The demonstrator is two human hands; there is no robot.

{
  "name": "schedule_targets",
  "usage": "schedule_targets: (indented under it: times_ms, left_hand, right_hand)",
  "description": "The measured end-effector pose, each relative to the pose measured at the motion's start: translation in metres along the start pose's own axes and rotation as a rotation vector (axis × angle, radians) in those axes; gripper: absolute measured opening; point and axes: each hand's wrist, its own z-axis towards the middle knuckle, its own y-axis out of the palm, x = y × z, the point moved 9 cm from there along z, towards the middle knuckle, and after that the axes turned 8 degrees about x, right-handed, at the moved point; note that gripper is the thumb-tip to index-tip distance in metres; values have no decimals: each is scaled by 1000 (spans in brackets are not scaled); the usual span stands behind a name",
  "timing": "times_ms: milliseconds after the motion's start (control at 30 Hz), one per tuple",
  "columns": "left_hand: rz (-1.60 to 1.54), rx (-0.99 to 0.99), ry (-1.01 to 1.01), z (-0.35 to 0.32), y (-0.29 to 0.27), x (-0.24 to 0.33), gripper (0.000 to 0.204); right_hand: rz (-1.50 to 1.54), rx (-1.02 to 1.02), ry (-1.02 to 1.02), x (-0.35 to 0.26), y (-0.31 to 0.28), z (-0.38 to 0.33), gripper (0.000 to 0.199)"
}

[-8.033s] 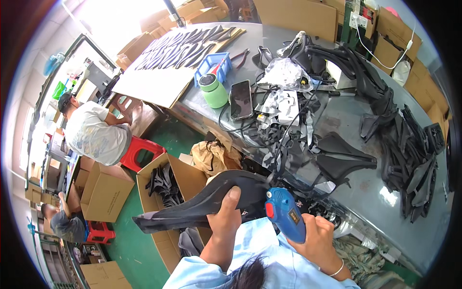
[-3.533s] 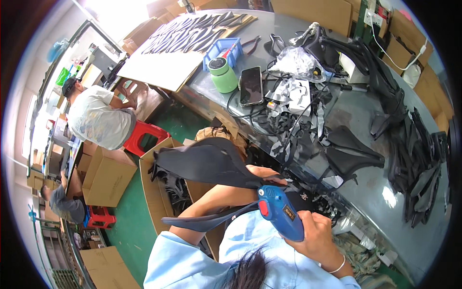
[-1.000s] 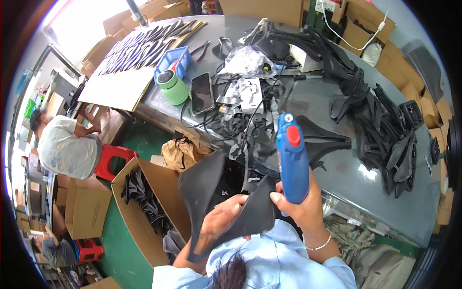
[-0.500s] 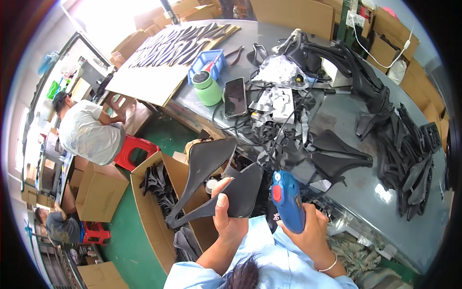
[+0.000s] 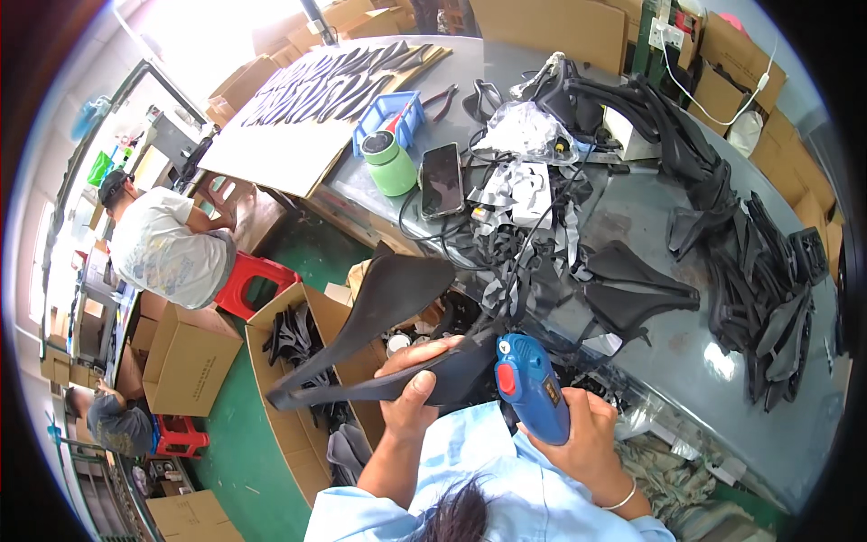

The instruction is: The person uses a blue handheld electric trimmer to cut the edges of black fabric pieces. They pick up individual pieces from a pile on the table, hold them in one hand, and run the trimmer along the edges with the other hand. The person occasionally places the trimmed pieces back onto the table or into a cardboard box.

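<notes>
My left hand (image 5: 411,402) grips a black V-shaped piece (image 5: 397,294) that looks like a bicycle saddle cover. Its fingers lie behind one wing and its thumb in front. The piece tilts above an open cardboard box, its narrow end toward the left. In my right hand (image 5: 587,434) is a blue handheld power tool (image 5: 539,393) with a red button. The tool's head is close against the right edge of the piece; its working tip is hidden. A similar black saddle-shaped piece (image 5: 632,294) lies on the grey table (image 5: 668,379) beyond my right hand.
Black and grey scraps (image 5: 515,235) heap in front of me, beside a phone (image 5: 442,181) and a green jar (image 5: 388,164). Stacked black pieces (image 5: 759,298) lie at the right. The cardboard box (image 5: 271,361) holds dark pieces. Two people sit at the left.
My left hand has turned the black piece, swinging its narrow end left and its wings flatter. The blue tool has shifted slightly left, up to the piece's edge.
</notes>
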Motion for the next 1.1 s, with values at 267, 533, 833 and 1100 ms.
schedule_targets:
  times_ms: [267,533,833,1100]
  left_hand:
    - [34,35,-314,23,-6,18,31]
    - [197,-12,-442,16,1,9,21]
    - [-27,870,-496,-55,-195,-46,18]
    - [-241,1751,147,-228,-390,-68,44]
  right_hand:
    - [-99,-57,-24,6,9,-11,48]
    - [-101,-83,-113,-11,17,-7,44]
    - [-125,-66,14,13,22,-14,49]
    - [-122,-111,170,32,29,-26,52]
